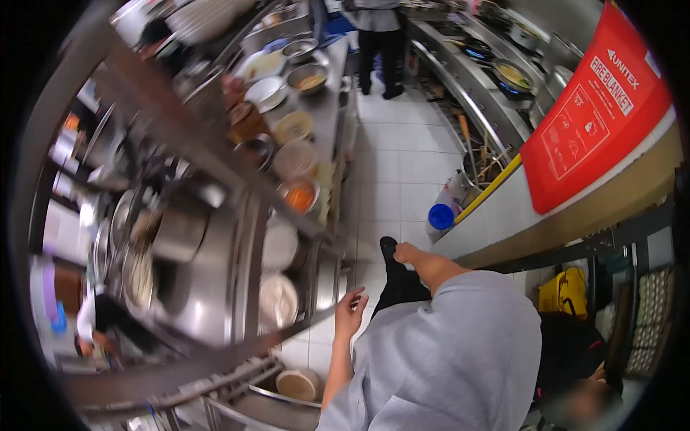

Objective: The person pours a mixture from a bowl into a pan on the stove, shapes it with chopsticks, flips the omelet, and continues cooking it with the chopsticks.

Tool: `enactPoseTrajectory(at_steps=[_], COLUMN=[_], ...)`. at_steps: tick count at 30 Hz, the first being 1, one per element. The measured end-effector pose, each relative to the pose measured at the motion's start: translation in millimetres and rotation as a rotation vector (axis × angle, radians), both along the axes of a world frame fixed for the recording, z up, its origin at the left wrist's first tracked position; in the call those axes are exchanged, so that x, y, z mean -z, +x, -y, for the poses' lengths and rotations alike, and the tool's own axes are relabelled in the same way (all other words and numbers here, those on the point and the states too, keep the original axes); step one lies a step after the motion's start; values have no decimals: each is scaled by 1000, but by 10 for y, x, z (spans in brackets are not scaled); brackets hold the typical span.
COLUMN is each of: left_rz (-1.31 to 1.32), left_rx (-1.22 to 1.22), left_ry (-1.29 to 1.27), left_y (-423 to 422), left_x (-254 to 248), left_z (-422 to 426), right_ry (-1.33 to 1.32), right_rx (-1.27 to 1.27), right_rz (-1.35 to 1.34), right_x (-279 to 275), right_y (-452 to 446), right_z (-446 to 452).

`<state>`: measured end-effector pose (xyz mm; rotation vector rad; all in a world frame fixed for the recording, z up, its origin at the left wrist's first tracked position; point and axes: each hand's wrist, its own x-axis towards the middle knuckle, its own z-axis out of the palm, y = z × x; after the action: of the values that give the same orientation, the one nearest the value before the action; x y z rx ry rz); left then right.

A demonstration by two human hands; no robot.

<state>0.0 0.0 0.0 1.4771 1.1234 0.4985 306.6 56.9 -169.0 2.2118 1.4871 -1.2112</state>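
My left hand (350, 306) hangs beside the steel counter at my left, fingers loosely bent and apart, with nothing seen in it. Nearest to it are a container of white contents (278, 300) and a white round lid or tub (279, 246) on the shelf. My right hand (407, 253) is held out in front of my body above the tiled floor. Its fingers look curled closed; a small pale patch shows under it, and whatever it may hold is hidden. My shoe (388, 248) shows just beyond it.
Bowls, including one of orange shreds (299, 195), line the left counter. At the right are a red fire blanket case (596, 108), a blue-lidded container (440, 217) and a lit stove with a pan (512, 75). A person (379, 36) stands ahead; another (571, 359) is behind me.
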Motion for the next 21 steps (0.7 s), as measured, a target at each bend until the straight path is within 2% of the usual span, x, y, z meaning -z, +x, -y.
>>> enactPoseTrajectory(at_steps=[2, 3, 4, 5, 6, 8, 9, 10, 11, 12, 14, 15, 17, 18, 20, 21], left_rz=[167, 176, 179, 383, 550, 783, 827, 794, 816, 826, 521, 489, 378, 386, 286, 300], left_rx=[26, 11, -28, -102, -154, -325, -316, -459, -617, -778, -918, -850, -959, -950, -825, -822], left_ry=[132, 116, 126, -16, -126, -356, -460, -553, -531, -509, -490, -434, -384, -384, -209, -225], left_y=[267, 1119, 1106, 1914, 2423, 3015, 3165, 3305, 3465, 3575, 3773, 3686, 3841, 3886, 4012, 4140], left_x=[-136, -204, -393, -498, -469, -504, -249, -366, -197, 65, -166, 125, 220, 274, 401, 440], left_z=[-696, -1402, -1815, -2203, -2487, -3609, -4257, -4637, -5208, -5709, -6185, -6543, -6968, -7084, -7274, -7320], right_ry=[55, 29, 6, -6, -75, -35, -17, 73, 177, 172, 375, 376, 520, 552, 513, 459], right_rx=[160, 209, 205, 194, 149, 120, 67, 77, 84, 93, 422, 429, 672, 696, 714, 727], right_rz=[78, -1, -64, 32, 49, 23, 7, 2, 9, 20, -93, -95, -180, -175, -236, -299], right_x=[-21, 271, 482, 383, 861, 761, 681, 462, 344, 151, -180, -272, -433, -429, -512, -564], right_y=[242, 804, 405, 1221, 1731, 2119, 2290, 2370, 2567, 2679, 2950, 2972, 3174, 3264, 3429, 3559], right_z=[-175, -443, -525, -573, -436, -1001, -1191, -1309, -1514, -1692, -1969, -2077, -2366, -2439, -2624, -2687])
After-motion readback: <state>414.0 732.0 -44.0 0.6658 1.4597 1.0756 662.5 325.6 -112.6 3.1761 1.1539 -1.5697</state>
